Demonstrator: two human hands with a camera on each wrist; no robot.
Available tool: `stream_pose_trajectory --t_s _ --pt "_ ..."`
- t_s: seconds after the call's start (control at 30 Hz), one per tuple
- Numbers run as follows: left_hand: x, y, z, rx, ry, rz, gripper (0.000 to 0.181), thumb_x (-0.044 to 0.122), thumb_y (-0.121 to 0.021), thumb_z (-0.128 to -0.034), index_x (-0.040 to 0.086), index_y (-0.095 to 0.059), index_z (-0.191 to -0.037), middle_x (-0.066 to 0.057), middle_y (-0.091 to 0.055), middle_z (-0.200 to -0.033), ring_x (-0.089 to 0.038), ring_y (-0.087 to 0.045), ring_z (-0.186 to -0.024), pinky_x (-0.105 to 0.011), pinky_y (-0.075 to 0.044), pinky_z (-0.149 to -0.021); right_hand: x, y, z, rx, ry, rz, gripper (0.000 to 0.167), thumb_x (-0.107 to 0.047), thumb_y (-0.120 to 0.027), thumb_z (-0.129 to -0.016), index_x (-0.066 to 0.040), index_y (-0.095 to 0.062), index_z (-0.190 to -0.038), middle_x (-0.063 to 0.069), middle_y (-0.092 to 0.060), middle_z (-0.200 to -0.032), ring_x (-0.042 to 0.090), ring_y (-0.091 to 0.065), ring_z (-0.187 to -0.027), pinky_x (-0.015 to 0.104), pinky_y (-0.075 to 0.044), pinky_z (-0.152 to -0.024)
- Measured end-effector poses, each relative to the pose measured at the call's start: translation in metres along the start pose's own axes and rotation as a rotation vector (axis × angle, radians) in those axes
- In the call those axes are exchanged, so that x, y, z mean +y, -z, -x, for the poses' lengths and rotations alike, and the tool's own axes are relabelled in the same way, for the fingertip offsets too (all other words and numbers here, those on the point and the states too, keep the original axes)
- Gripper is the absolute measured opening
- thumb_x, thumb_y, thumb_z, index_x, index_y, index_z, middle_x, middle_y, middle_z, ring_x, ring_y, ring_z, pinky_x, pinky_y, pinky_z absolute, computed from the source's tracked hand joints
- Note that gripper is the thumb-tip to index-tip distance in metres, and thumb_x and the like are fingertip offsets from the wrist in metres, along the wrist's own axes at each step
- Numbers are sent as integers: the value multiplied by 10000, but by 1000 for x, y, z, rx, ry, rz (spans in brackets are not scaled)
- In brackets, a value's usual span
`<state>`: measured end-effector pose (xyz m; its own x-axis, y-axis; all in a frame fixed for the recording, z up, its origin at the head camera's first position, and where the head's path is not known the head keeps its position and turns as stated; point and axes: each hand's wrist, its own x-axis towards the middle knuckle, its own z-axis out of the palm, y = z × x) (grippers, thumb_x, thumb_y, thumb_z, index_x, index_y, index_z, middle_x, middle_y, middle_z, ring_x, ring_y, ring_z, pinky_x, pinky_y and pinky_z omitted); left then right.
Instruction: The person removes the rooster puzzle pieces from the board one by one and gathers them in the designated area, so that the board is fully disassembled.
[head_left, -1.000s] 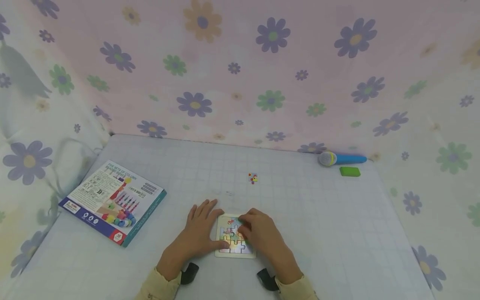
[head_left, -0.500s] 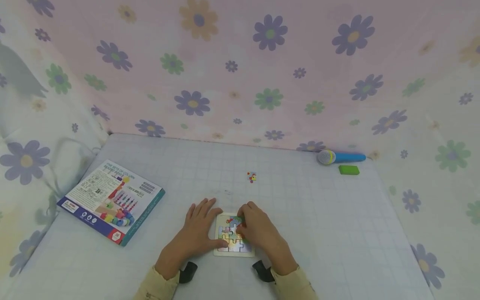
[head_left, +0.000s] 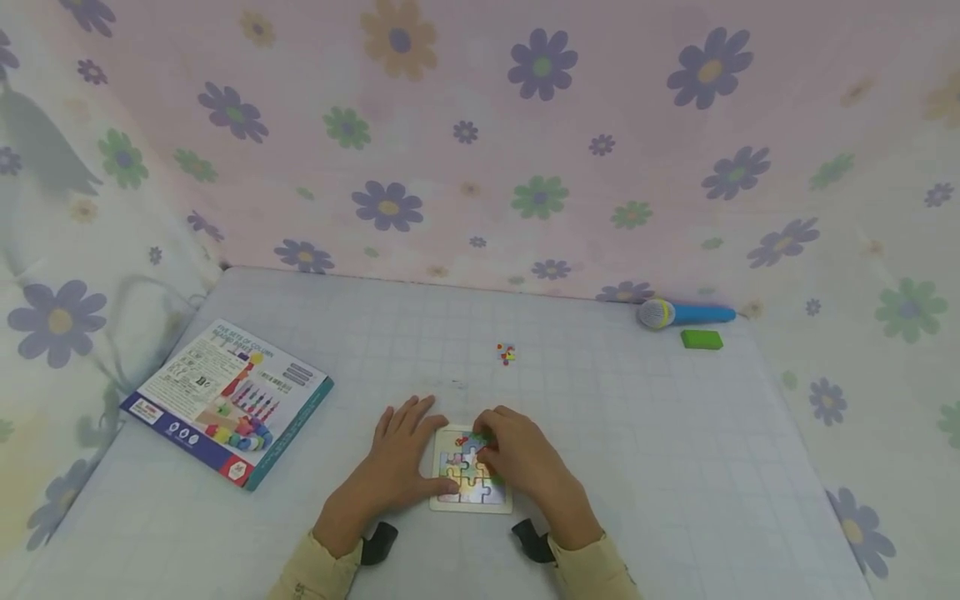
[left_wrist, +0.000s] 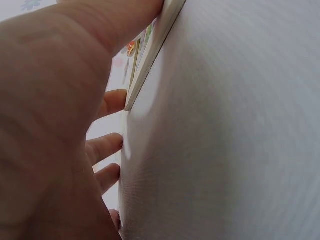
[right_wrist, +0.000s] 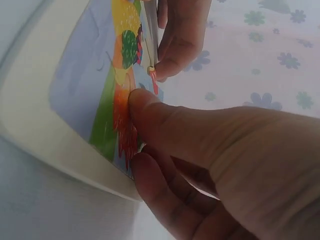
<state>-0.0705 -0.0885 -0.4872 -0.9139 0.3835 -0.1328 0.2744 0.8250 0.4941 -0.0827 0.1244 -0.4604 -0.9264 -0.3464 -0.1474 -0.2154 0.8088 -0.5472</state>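
Note:
A small jigsaw puzzle in a pale tray (head_left: 471, 507) lies at the front middle of the table. My left hand (head_left: 396, 467) is spread along its left side; the thumb rests on the lower left of the puzzle and the index fingertip touches the upper left corner. In the left wrist view, the other fingers of the left hand (left_wrist: 60, 115) lie straight beyond the tray's edge. My right hand (head_left: 528, 458) covers the upper right, its thumb and curled fingers pinching a puzzle piece (right_wrist: 122, 117) with orange and red print. That piece's outline is partly hidden. Another loose puzzle piece (head_left: 506, 353) lies farther back.
A boxed toy set (head_left: 232, 404) with printed pictures lies at the left. At the back right are a blue toy microphone (head_left: 693, 314) and a green block (head_left: 702, 339). Flowered cloth (head_left: 465, 167) hangs behind the table.
My right hand has shifted slightly away from me and rightward over the puzzle's upper right, uncovering a little more of it. My left hand stays in place on the tray.

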Motion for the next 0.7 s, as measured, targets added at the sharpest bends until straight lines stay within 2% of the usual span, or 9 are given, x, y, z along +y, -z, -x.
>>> stream_pose_trajectory --t_s 0.17,0.33,0.5,0.7 --pt "0 -2 -1 5 4 -2 843 544 -861 -748 204 -516 -1438 -105 -294 -1669 -359 -187 -1571 -638 -105 -1261 0 0 1 16 46 41 255 -150 -797 -886 -138 -711 -1126 -35 -651 -1012 76 -570 -839 275 -570 -806" --pt "2 -9 -3 35 27 -23 804 572 -814 -792 188 -509 -1429 -106 -298 -1664 -366 -199 -1566 -667 -116 -1247 2 0 1 1 77 62 252 -155 -777 -906 -123 -710 -1148 -23 -649 -1035 73 -568 -847 277 -574 -820" --pt "9 -16 -5 88 48 -14 758 577 -763 -840 140 -507 -1404 -152 -307 -1650 -401 -211 -1552 -727 -107 -1214 2 1 0 -6 81 66 243 -145 -756 -919 -116 -716 -1156 -15 -668 -1073 72 -573 -846 275 -575 -814" --pt "14 -17 -5 134 61 -25 727 562 -779 -828 140 -527 -1363 -154 -347 -1625 -396 -249 -1534 -732 -135 -1206 0 1 0 -1 87 76 269 -130 -748 -921 -111 -727 -1188 -13 -685 -1094 61 -586 -842 274 -581 -810"
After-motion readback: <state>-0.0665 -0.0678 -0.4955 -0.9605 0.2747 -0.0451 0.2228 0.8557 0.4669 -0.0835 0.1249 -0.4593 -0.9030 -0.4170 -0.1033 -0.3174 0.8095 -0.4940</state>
